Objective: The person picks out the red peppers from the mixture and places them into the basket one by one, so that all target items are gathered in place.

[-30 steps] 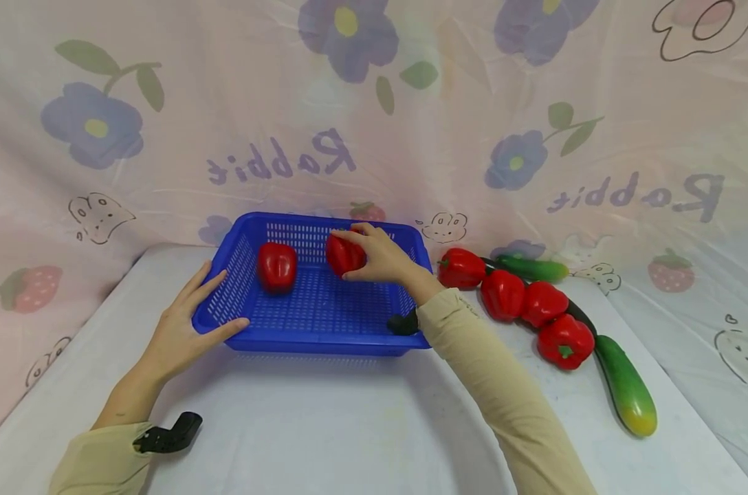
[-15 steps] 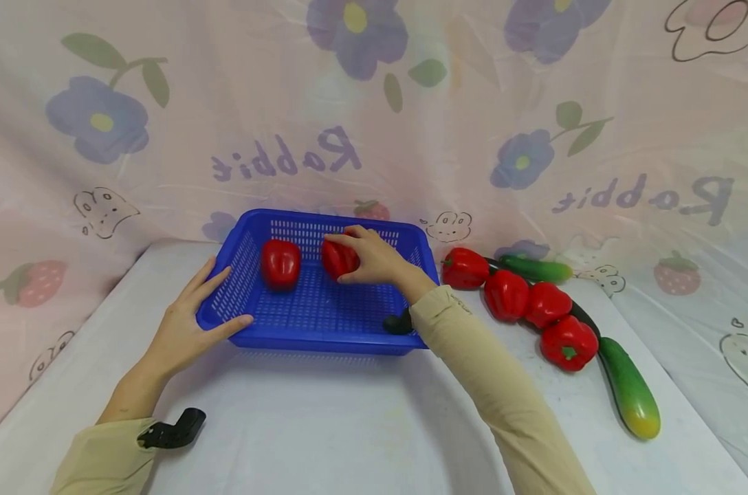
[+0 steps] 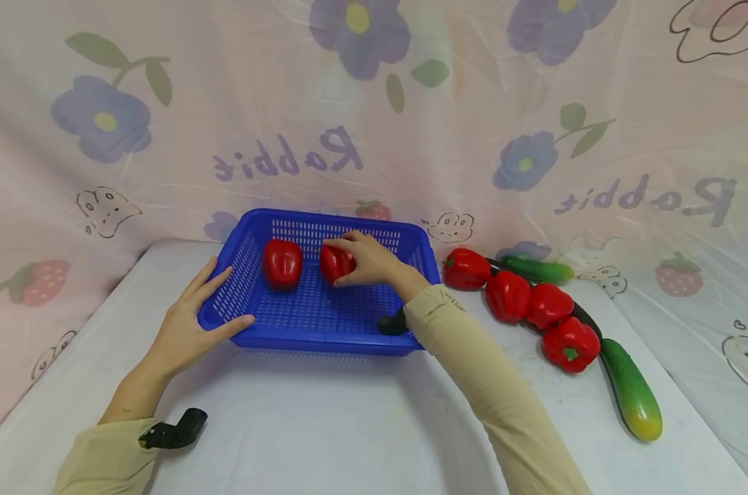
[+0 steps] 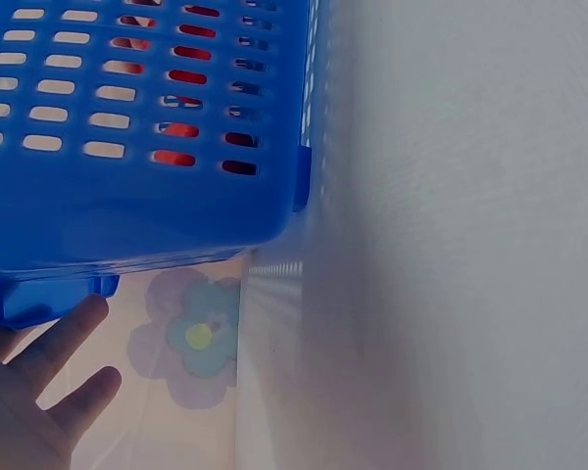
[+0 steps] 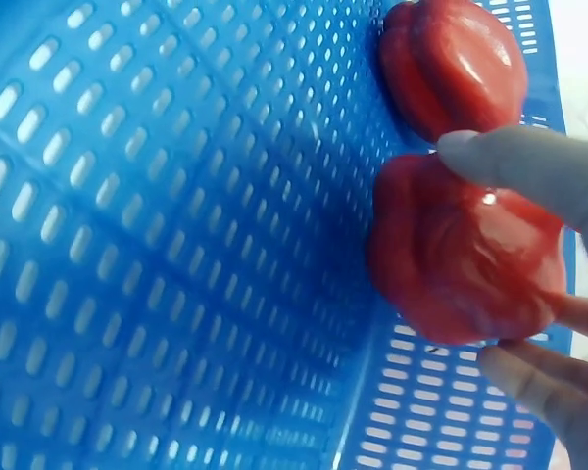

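Observation:
My right hand (image 3: pixel 374 261) holds a red bell pepper (image 3: pixel 332 264) inside the blue plastic basket (image 3: pixel 324 341). In the right wrist view the thumb lies on one side of that pepper and fingers on the other. Left of it in the basket sits another red bell pepper (image 3: pixel 282 265); a narrow gap separates them in the head view. My left hand (image 3: pixel 185 333) rests at the basket's left end, fingers extended along the side and thumb at the front rim. In the left wrist view its fingers show by the rim; part of the hand is cut off.
Right of the basket are several red bell peppers (image 3: pixel 507 296) in a cluster. A green cucumber-like vegetable (image 3: pixel 537 269) lies behind them, a larger one (image 3: pixel 630 388) in front. White cloth covers the table (image 3: pixel 324 426); a printed curtain (image 3: pixel 411 137) hangs behind.
My right hand has shifted left and slightly down with the red bell pepper, closer to the other pepper in the basket. The left hand keeps its place at the basket's end.

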The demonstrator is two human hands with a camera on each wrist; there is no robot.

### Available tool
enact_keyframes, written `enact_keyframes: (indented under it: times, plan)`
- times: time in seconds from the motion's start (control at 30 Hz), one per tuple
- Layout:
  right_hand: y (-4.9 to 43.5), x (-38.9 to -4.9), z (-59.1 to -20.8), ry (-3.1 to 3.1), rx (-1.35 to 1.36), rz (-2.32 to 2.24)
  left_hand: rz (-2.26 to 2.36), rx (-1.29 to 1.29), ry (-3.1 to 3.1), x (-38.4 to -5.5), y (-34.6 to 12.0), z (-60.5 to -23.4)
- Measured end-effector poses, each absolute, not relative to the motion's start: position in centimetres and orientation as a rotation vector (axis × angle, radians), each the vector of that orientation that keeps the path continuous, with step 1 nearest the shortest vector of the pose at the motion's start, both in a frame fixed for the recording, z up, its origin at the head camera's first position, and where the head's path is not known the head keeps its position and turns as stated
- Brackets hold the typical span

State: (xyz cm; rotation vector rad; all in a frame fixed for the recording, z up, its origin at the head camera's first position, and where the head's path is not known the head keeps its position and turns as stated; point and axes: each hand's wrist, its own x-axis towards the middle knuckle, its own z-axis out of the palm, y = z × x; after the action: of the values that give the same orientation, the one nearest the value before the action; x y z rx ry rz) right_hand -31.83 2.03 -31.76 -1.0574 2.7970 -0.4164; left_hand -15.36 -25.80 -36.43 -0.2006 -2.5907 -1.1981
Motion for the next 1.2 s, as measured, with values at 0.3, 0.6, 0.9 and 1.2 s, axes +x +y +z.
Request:
enact_keyframes:
  times: [0.3,0.6,0.9,1.2]
  plan:
    - [2.0,-31.9,-32.3,2.755,-0.978,-0.372,-1.202,-0.211,-2.583,-15.3,-25.6,-36.4]
    - [1.9,-31.7,-32.2,2.75,-0.961,-0.373,-1.196,-0.209,-2.581,-15.2,-25.5,-36.4]
    - [1.7,-31.2,-31.6,2.766,-0.99,-0.34,-1.195,-0.205,-2.583,-15.1,-25.5,-36.4]
    - [1.8,-31.0,-31.0,2.809,-1.009,-0.326,-1.188,-0.196,-2.589,-15.1,-25.5,-36.3]
